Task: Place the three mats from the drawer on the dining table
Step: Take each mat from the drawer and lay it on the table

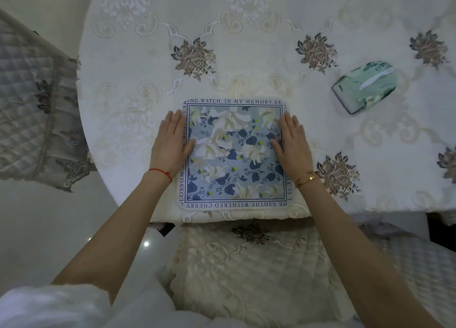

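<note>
A square mat (234, 155) with a blue and white flower print and a lettered border lies flat on the dining table (246, 19), close to its near edge. My left hand (171, 142) rests flat on the mat's left edge, fingers together and stretched out. My right hand (292, 145) lies flat on the mat's right edge in the same way. Neither hand grips anything. Only one mat shows; whether others lie under it I cannot tell.
A cream embroidered cloth covers the round table. A green tissue pack (365, 87) lies to the right of the mat. A chair with a quilted cushion (246, 278) stands right below the table edge, and another covered chair (37, 105) is at the left.
</note>
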Available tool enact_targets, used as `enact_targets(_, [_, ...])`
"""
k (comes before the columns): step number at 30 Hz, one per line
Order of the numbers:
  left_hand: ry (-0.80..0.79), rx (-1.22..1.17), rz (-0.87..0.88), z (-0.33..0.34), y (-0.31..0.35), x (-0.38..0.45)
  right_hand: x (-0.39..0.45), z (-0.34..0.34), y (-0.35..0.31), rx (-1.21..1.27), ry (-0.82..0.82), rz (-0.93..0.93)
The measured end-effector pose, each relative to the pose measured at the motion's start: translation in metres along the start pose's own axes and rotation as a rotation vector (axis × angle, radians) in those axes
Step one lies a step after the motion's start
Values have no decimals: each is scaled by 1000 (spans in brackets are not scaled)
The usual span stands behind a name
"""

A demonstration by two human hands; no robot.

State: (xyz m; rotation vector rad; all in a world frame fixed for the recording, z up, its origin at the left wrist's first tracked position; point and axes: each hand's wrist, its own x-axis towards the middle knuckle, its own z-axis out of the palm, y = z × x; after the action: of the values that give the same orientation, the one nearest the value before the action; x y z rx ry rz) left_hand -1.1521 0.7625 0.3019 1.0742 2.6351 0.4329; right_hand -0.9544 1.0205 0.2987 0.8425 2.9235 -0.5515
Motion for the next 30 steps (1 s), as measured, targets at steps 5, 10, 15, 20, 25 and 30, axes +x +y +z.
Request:
enact_targets(5, [-43, -60, 137, 15, 40, -45, -37, 21, -47, 55, -100, -179])
enact_targets(10, [-79, -27, 93, 28, 40, -65, -55, 24, -37, 22, -123, -143])
enact_targets(15, [-46, 17, 40, 18, 16, -83, -87, 13, -4, -2, -108, -80])
enact_targets(20, [-23, -46, 53, 14, 29, -111, -111, 17, -24, 17, -104, -70])
enact_targets(25, [-79, -77, 116, 31, 60, -126, -122, 34, -63, -20, -161, -188])
enact_targets(30, [-79, -60, 74, 30, 43, -143, -136, 26, -39, -40, -177, -144])
